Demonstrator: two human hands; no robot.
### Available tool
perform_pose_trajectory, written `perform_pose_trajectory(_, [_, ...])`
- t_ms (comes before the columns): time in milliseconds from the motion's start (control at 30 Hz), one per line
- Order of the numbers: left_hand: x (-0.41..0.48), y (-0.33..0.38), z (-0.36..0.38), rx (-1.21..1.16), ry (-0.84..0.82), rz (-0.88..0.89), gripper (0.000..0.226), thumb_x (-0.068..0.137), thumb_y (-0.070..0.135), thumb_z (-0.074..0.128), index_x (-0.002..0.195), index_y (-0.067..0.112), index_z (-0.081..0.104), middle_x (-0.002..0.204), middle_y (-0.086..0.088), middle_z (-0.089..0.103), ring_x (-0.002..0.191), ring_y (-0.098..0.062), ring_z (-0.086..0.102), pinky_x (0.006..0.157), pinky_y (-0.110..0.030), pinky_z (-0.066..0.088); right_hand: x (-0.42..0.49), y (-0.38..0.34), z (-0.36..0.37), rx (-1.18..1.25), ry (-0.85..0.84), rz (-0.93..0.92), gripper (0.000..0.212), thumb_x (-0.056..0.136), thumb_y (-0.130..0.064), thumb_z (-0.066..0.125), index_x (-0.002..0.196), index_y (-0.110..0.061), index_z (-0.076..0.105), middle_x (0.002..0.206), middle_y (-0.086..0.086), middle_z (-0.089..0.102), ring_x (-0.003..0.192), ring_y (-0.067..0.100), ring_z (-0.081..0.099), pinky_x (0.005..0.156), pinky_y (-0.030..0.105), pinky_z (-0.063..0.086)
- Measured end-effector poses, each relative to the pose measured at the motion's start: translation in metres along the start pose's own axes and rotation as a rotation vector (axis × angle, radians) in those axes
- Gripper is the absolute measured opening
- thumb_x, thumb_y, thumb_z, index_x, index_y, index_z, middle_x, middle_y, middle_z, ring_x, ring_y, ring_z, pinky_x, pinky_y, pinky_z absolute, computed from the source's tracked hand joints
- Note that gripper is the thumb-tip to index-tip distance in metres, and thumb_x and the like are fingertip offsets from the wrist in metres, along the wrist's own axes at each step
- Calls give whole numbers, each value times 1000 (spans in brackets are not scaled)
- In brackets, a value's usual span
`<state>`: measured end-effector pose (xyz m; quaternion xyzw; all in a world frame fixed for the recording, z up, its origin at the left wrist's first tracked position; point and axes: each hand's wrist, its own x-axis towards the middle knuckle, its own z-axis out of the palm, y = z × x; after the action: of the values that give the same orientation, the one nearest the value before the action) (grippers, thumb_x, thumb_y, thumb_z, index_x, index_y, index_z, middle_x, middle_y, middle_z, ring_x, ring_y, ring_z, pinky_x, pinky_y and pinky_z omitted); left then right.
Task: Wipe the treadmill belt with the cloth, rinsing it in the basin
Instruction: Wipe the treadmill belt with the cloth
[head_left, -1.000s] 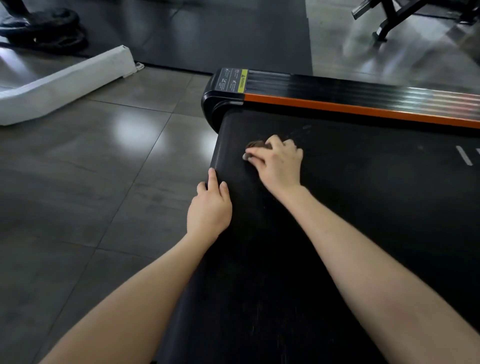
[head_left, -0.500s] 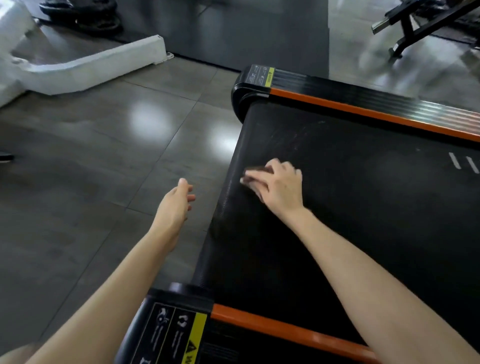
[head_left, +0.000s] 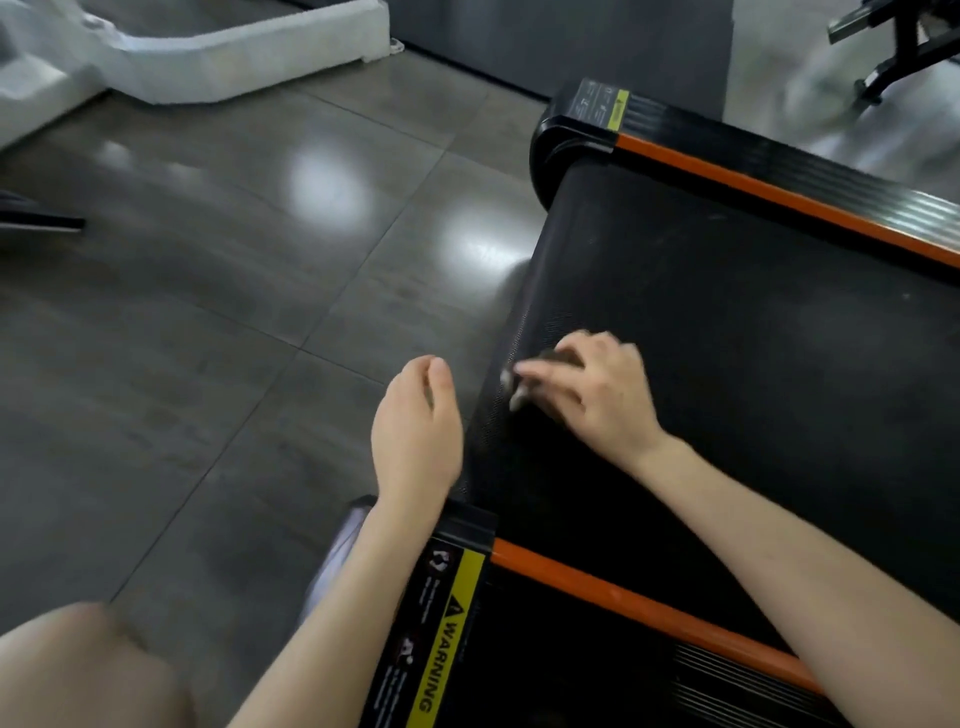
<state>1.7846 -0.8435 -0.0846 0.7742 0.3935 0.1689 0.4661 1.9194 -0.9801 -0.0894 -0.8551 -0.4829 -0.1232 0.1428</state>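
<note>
- Pressing the cloth (head_left: 558, 357) onto the treadmill belt (head_left: 753, 364), my right grip (head_left: 597, 395) has its fingers curled over the wad and clamped on it. It sits near the belt's rounded end, just at 3 o'clock from the middle of the view.
- I judge the cloth to be soft, light and limp. It bunches small under the palm, so I would take it as a wad beneath the fingers rather than pinch a corner.
- I read the belt as finely textured, so I expect the cloth to drag on it rather than slide. It may roll up unless I keep the pressure flat.
- My left grip (head_left: 415, 431) hangs at 9 o'clock from the right one, over the floor (head_left: 208, 312) just beside the belt's edge. Its fingers are loosely curled and hold nothing.
- Most of the cloth is hidden under the fingers. Only a dark sliver and a pale, blurred scrap near the fingertips show, so I cannot tell its size or how wet it is.
- No basin is in view.
- A pale shape (head_left: 337, 551) at 6 o'clock from the left grip, near the warning label (head_left: 441, 639), is partly behind my forearm. I cannot tell what it is.
</note>
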Motion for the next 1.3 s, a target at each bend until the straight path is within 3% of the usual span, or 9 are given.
perform_pose_trajectory(100, [-2,-5,0,393,-25,299,39,96,32,34,100,10,66,92,-9,66,82,-32,62,69,-37,42,2,-13,7,-54,81,161,27,89,-44,49,105,-37,69,93,4,59,80,30,54,67,38,37])
perform_pose_trajectory(233, [-4,-22,-30,679,-108,425,42,88,36,36,73,15,68,68,-1,64,57,-26,61,61,-33,42,-39,-43,-5,6,-18,-108,24,90,-35,53,107,-35,69,103,5,59,93,28,51,78,42,36])
perform_pose_trajectory(333, [-6,-36,-48,712,-208,373,51,94,42,26,73,16,66,69,1,63,61,-23,61,61,-31,38,-8,-16,3,2,6,-137,24,88,-30,53,105,-34,70,97,6,60,84,30,52,71,40,38])
perform_pose_trajectory(433, [-7,-46,-40,561,-272,258,52,98,44,22,68,16,52,69,3,55,66,-19,54,55,-29,32,50,14,28,-89,80,16,24,87,-33,53,102,-35,70,94,6,59,81,33,54,69,42,37])
perform_pose_trajectory(567, [-6,-46,-42,514,-224,319,50,90,45,18,66,17,51,64,3,53,61,-19,52,53,-32,33,83,21,39,-135,74,235,27,86,-45,51,96,-33,72,95,7,59,85,34,53,74,44,37])
perform_pose_trajectory(833, [-4,-48,-41,564,-271,355,40,91,41,20,57,26,34,51,8,43,46,-18,44,53,-29,24,27,-15,16,70,-117,-313,15,86,-31,61,95,-34,72,95,6,62,80,30,53,69,40,35])
perform_pose_trajectory(1067, [-2,-52,-38,623,-283,392,37,92,39,21,57,31,26,49,13,28,47,-13,32,61,-31,34,145,88,58,-187,-13,127,29,88,-45,51,103,-31,71,104,10,58,97,36,51,80,43,34])
perform_pose_trajectory(1167, [-2,-53,-37,624,-315,330,37,92,42,18,59,31,30,50,13,31,50,-12,34,80,-39,45,166,108,62,-175,-1,214,32,89,-46,49,109,-30,69,112,7,55,104,34,48,85,40,31])
perform_pose_trajectory(1300, [0,-49,-38,687,-408,276,40,90,45,12,59,30,33,55,11,39,58,-13,39,90,-40,42,162,94,61,-208,-20,237,29,88,-44,52,107,-31,69,113,8,54,104,35,47,86,43,32])
